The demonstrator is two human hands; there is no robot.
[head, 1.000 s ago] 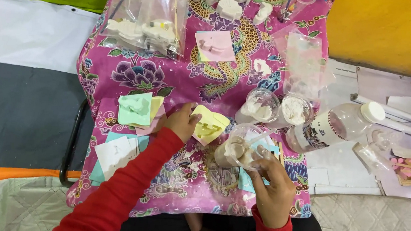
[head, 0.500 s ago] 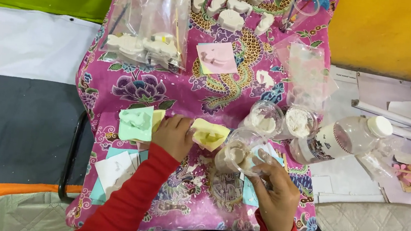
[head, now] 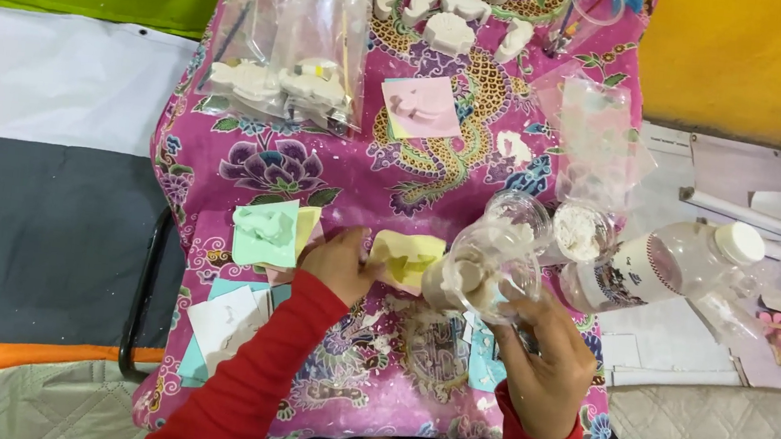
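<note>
Pink cloth [head: 222, 184]: right hand [head: 544, 363] tilts plaster-filled cup [head: 480, 276].

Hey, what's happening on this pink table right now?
A person in red sleeves is working at a table covered with a pink patterned cloth. The left hand steadies a yellow mould lying flat on the cloth. The right hand holds a clear plastic cup of pale, plaster-like mix, tilted on its side towards that mould. A green mould, bags of white cast figures and a clear plastic bottle lie around them.
</note>
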